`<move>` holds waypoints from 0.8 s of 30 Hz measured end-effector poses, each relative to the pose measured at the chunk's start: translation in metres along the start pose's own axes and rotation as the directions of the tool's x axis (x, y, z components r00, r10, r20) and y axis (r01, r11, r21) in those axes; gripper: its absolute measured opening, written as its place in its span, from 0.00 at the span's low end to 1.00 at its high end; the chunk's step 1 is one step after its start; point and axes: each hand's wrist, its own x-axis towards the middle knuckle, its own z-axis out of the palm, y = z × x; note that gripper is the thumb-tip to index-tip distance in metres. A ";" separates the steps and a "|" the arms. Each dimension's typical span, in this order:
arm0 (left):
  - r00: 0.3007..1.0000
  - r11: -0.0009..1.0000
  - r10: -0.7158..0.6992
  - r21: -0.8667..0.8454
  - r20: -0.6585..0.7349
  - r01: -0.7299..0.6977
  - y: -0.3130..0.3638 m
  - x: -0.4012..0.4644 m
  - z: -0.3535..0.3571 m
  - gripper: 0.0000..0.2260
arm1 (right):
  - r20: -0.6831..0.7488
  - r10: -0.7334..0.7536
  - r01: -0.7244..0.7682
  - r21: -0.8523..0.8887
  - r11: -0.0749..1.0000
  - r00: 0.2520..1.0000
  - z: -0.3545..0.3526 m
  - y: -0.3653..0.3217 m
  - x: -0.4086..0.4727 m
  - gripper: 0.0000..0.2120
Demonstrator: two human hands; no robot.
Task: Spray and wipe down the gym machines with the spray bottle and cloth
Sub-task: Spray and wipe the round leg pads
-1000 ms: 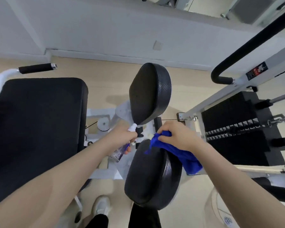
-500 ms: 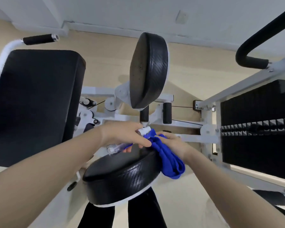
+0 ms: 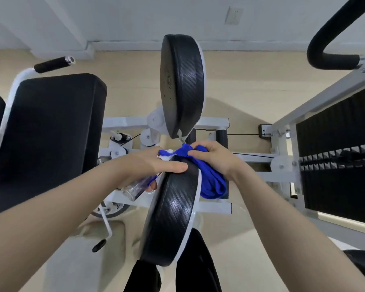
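Padding is what both hands are working round, so start at the far left: the big black seat cushion [image 3: 49, 140] of the machine, with a foam-sleeved handle [image 3: 54, 64] above it, lies well left of either grip and is untouched.

Next comes the left hand [image 3: 150, 165]. Its grip is clamped round the spray bottle [image 3: 138, 187]: the lower fingers curl under the clear body, while the forefinger lies straight along the top edge of the near round pad [image 3: 173, 209]. The bottle hangs below and behind that grip, nozzle end hidden by the knuckles and the cloth. I judge it light, rigid and smooth plastic, likely slick if wet, so the neck just under the trigger is the safe place to hold, as it is held now.

Just right of that forefinger, the blue cloth [image 3: 211, 182] drapes over the pad's upper edge and down its far side. The right hand [image 3: 215, 159] has its grip closed on the bunched top of it, fingers curled into the folds. It looks soft, limp and light; it will take any shape, so a wadded handful pressed flat against the vinyl should wipe better than a loose corner.

The pad itself, to my eye, is firm foam under textured vinyl on a pivoting arm, and may swing under pressure. Beyond the grips stands the upright second pad [image 3: 181, 85]; far right, the weight stack [image 3: 335, 165].
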 end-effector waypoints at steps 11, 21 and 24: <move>0.997 0.958 -0.077 0.275 -0.019 0.080 0.000 0.014 0.007 0.40 | 0.290 0.206 -0.251 0.128 0.959 0.935 -0.013 0.044 0.038 0.10; 0.989 0.975 0.019 0.220 -0.145 0.014 -0.015 0.008 0.023 0.13 | -0.160 0.323 -0.348 -0.163 0.923 0.933 0.026 0.070 0.034 0.09; 0.982 0.992 0.082 0.104 -0.168 -0.065 -0.020 0.001 0.022 0.12 | -0.145 0.247 -0.285 -0.382 0.879 0.958 0.018 0.045 0.026 0.08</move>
